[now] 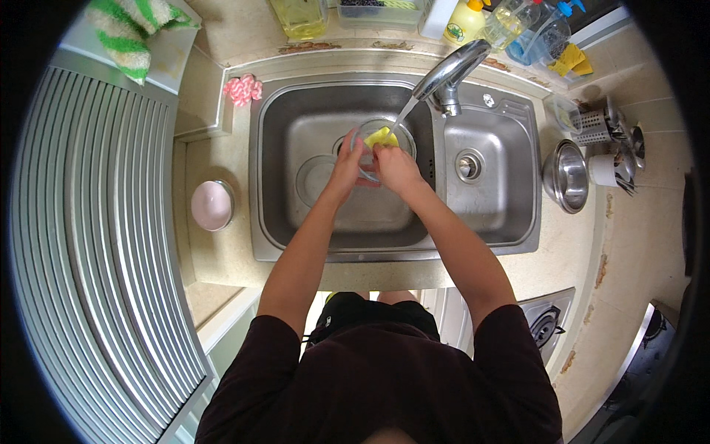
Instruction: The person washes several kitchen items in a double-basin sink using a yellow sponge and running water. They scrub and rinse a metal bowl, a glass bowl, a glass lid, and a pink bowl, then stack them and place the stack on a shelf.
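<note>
Over the larger basin of a stainless steel sink (383,222), my left hand (350,166) grips the near-left rim of a clear glass bowl (406,133). My right hand (395,166) presses a yellow sponge or cloth (381,136) inside the bowl; its fingertips are partly hidden. Water (404,115) runs from the chrome faucet (452,69) down into the bowl. A second clear round dish (316,180) lies on the basin floor to the left, partly behind my left hand.
A pink bowl (212,205) and a pink-white scrubber (243,89) sit left of the sink. Nested steel bowls (570,176) and utensil holders (603,169) stand at the right. Soap and spray bottles (465,23) line the back ledge. The smaller basin (488,213) adjoins on the right.
</note>
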{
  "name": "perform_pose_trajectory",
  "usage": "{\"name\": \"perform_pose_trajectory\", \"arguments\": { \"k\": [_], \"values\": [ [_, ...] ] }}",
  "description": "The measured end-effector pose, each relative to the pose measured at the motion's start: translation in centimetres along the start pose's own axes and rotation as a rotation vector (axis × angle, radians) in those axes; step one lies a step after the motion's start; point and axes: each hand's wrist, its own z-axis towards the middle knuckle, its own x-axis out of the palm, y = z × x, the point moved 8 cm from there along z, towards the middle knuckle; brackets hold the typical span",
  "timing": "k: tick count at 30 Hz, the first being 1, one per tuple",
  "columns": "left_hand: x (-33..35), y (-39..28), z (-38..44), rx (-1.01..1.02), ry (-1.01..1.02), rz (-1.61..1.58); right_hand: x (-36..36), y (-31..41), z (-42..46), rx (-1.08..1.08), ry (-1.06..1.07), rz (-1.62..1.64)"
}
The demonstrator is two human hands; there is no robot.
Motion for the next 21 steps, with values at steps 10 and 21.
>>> {"name": "perform_pose_trajectory", "arguments": {
  "k": [10, 21],
  "values": [
    [-0.3, 1.4, 0.9, -0.066, 0.049, -0.12, 0.5, 0.6, 3.0, -0.185, -0.044, 0.629],
    [-0.6, 1.3, 1.3, 0.129, -0.082, 0.169, 0.2, -1.0, 0.2, 0.143, 0.104, -0.27]
  ]
}}
